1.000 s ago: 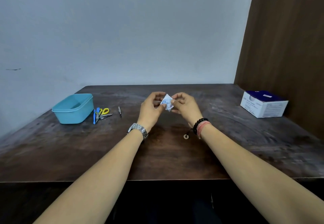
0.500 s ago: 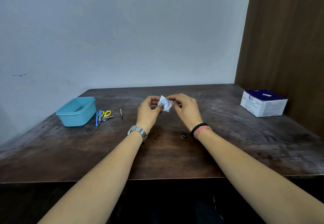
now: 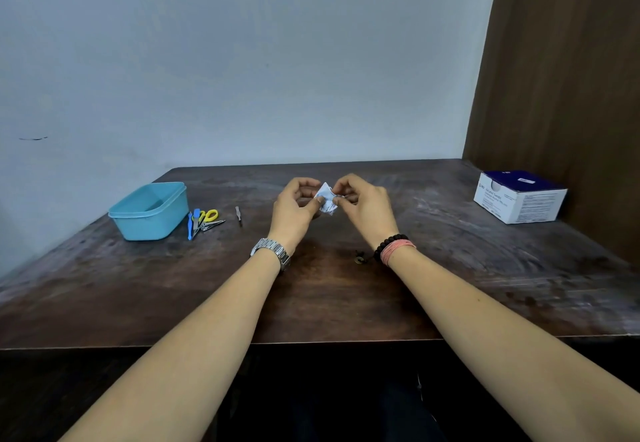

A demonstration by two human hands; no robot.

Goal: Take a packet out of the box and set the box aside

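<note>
A small white sachet [image 3: 327, 199] with blue print is held above the middle of the dark wooden table [image 3: 173, 289]. My left hand [image 3: 294, 213], with a metal watch on its wrist, pinches the sachet's left side. My right hand [image 3: 367, 207], with a black bead bracelet and a pink band on its wrist, pinches the sachet's right side between thumb and fingers. Both hands hover just over the tabletop.
A light blue plastic tub [image 3: 149, 209] stands at the left. Beside it lie small tools with blue and yellow handles [image 3: 204, 220] and a thin metal tool [image 3: 238, 214]. A white and blue box [image 3: 519, 195] sits at the right by a wooden panel.
Both hands stay together on the sachet, turning and crumpling it slightly between the fingers. The view has shifted a little.
</note>
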